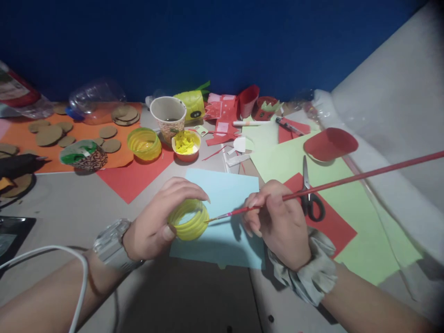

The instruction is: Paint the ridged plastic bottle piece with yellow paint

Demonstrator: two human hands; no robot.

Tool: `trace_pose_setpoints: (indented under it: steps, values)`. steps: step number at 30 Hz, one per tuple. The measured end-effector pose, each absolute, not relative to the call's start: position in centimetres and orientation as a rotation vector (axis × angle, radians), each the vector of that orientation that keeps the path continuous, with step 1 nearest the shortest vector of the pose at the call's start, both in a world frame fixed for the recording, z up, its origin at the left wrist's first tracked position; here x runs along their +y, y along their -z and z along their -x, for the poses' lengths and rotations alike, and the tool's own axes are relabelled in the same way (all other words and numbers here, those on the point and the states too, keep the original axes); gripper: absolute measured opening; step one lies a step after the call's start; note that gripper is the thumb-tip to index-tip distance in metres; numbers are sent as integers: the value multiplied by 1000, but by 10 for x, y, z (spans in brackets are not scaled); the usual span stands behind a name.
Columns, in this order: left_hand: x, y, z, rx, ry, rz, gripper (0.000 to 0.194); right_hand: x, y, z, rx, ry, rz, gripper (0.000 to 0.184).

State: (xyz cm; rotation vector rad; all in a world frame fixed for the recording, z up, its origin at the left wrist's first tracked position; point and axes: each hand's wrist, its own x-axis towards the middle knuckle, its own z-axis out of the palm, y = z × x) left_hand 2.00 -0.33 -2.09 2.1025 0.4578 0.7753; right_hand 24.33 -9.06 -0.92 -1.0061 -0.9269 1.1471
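Note:
My left hand [166,217] is closed around a ribbed, see-through ring [192,230] with yellow paint on it, which looks like a section cut from a plastic bottle. In my right hand [277,217] is a thin paintbrush [333,180] with a long red handle, pinched near its front end. The bristles touch the right side of the ring. Both hands are over a light blue sheet of paper [222,252]. Beyond them stands a small cup of yellow paint [186,143], and left of it another yellow-painted ring-like piece [144,144].
A patterned paper cup [169,118] holding dark liquid stands behind the paint. Scissors [307,194] lie on red paper at the right. Cardboard discs [49,135] and a green-painted cup piece [84,155] are at the left. A white cable [85,277] crosses my left forearm.

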Motion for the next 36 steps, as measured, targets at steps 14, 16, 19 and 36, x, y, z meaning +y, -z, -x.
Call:
trace_pose_setpoints:
  steps: [14, 16, 19, 36]
  values:
    - [-5, 22, -20, 496, -807, -2131, 72, -92, 6, -243, -963, -1053, 950, 29]
    - [-6, 22, -20, 505, -817, -2132, 71, -92, 5, -243, -968, -1047, 950, 29]
    - [-6, 23, -20, 501, -818, -2130, 70, -91, 5, -243, -983, -1023, 957, 29]
    - [-7, 24, -19, 494, -803, -2032, 70, -92, 5, -242, -1062, -1014, 976, 25]
